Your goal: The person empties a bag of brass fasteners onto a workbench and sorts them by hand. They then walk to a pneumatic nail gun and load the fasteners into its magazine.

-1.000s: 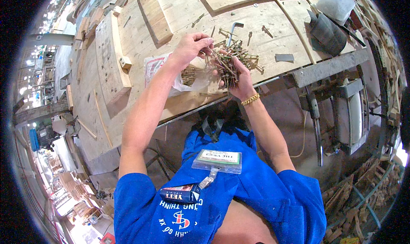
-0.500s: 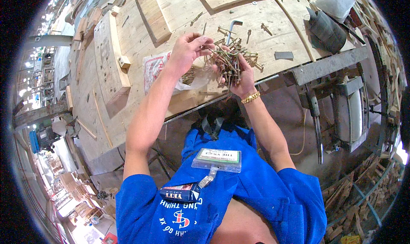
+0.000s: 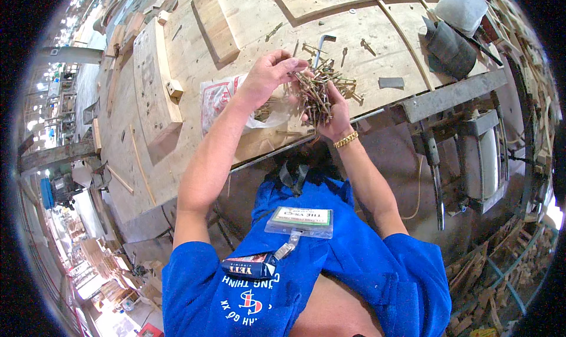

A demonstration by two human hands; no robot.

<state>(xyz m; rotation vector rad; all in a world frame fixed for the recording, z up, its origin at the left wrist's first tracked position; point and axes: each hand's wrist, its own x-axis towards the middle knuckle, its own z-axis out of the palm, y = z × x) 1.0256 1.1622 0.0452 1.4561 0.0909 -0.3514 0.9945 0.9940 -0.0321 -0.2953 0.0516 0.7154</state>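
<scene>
Head view: on the near side of the silver, L-shaped metal hex key [image 3: 319, 49], the right hand [image 3: 338, 112] cradles a bundle of long, thin, brass-coloured metal screws [image 3: 314, 96] above the pale wooden table [image 3: 377, 39]. Left of that key, the left hand [image 3: 272, 74] has its fingertips against the bundle's edge; whether they pinch a screw, I cannot tell. Good handling probably calls for a steady, cupped right palm and light fingertip picks, since crossed shanks could snag and spill.

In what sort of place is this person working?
Probably a woodworking shop: cut wooden boards, a hex key and many loose metal fasteners lie on the workbench.
</scene>
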